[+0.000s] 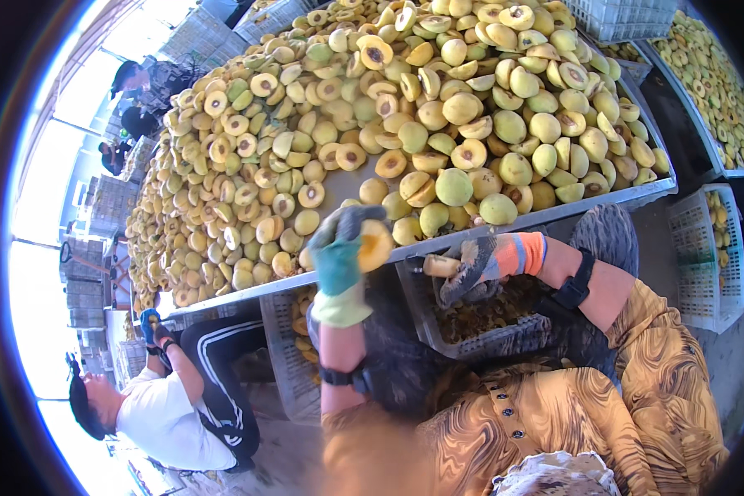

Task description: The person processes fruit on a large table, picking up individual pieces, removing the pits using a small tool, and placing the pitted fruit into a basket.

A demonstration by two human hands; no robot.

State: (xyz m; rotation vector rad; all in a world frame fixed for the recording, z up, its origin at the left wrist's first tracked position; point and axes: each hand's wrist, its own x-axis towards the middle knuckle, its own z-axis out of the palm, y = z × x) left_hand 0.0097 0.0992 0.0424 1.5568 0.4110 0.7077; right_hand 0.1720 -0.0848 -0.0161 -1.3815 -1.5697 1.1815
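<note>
My left hand [339, 252], in a grey and green glove, is raised at the near edge of the heaped table. It is closed round a yellow peach half [377, 246], whose cut face shows. To its right, my right hand [469, 271], in a grey glove with an orange cuff, grips a short wooden-handled tool [441, 265]; its working end cannot be made out. Beyond both hands, whole-looking and halved peaches [455, 187] lie piled on the metal-edged table [546, 217], many halves with brown hollows or stones showing.
Beneath my right hand stands a crate [438, 337] with dark scraps inside. Another crate [285, 364] with peach pieces is by my left forearm. A white crate [703, 285] stands at right. A co-worker in a white shirt [161, 417] sits at left; stacked crates [112, 207] are behind.
</note>
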